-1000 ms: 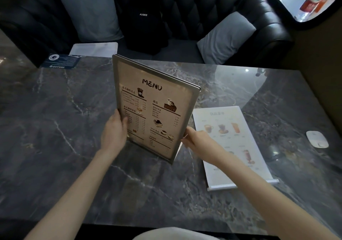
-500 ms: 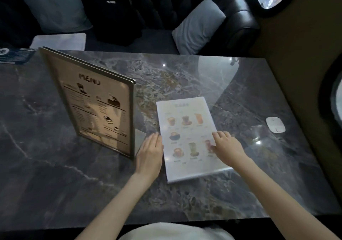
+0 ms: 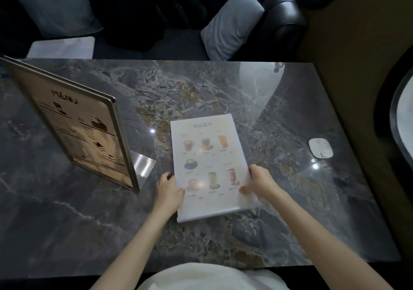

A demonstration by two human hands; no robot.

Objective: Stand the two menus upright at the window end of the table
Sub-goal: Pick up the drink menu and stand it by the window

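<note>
A metal-framed beige menu (image 3: 76, 131) headed MENU stands upright on its shiny foot at the left of the grey marble table (image 3: 223, 92); neither hand touches it. A white drinks menu (image 3: 207, 153) with pictures of cups and glasses lies in the middle of the table, its near end slightly raised. My left hand (image 3: 167, 191) grips its left edge near the bottom, and my right hand (image 3: 259, 182) grips its right edge with the thumb on top.
A small white rounded device (image 3: 320, 148) lies on the table at the right. Behind the table is a black tufted sofa with a grey cushion (image 3: 230, 23) and a dark bag (image 3: 134, 10). A wall and a window (image 3: 402, 122) are to the right.
Both hands let go of the framed menu, which now stands at the left. They moved to the white drinks menu and closed on its two side edges.
</note>
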